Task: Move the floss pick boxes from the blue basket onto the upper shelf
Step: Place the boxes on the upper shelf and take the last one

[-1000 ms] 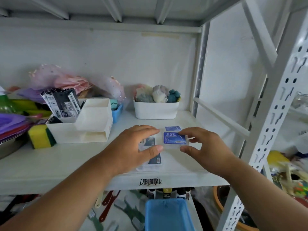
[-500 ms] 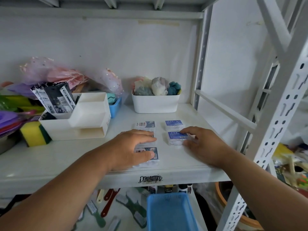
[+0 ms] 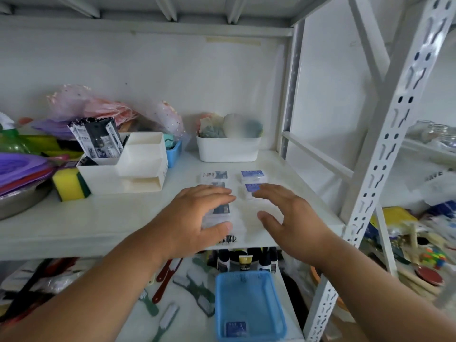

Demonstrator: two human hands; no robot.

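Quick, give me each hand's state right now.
Left hand: open, fingers over a floss pick box on the shelf.
Right hand: open, holding nothing.

Two bare forearms in shot, no sleeves visible. Left hand (image 3: 197, 218) bare: no ring, no watch, no glove. Right hand (image 3: 288, 220) likewise bare, nails short, wrists unadorned.

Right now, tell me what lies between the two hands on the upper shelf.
In the head view, only bare white upper shelf lies between the left hand and right hand. The floss pick boxes sit further back or under the left hand.
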